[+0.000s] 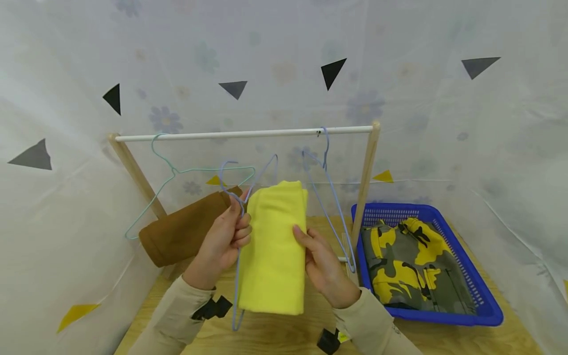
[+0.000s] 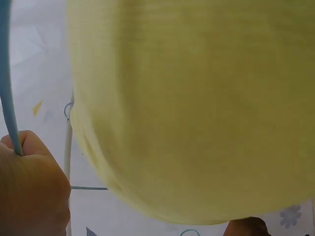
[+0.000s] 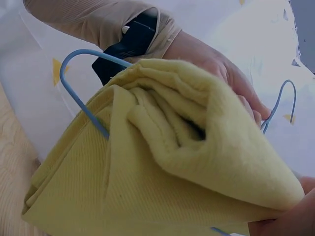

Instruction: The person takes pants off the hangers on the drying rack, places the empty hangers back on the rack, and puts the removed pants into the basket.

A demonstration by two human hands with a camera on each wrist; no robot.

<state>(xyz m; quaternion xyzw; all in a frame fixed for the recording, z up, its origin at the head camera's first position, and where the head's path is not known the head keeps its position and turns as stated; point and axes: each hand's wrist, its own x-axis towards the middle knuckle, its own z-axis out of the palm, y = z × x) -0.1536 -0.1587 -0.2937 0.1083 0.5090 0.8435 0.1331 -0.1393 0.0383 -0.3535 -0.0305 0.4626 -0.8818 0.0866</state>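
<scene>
A light blue wire hanger is gripped near the base of its hook by my left hand, with the curled fingers toward the cloth. Beside that hand hangs a folded yellow cloth item, possibly a garment. My right hand pinches its right edge, thumb in front and fingers behind. In the right wrist view the hanger's wire disappears at the cloth's layered folds; whether it runs through or behind them I cannot tell. The cloth fills most of the left wrist view and hides much of the hanger.
A white rail on wooden posts carries a mint green hanger at left and another blue hanger at right. Brown folded cloth hangs behind my left hand. A blue basket at right holds camouflage clothing.
</scene>
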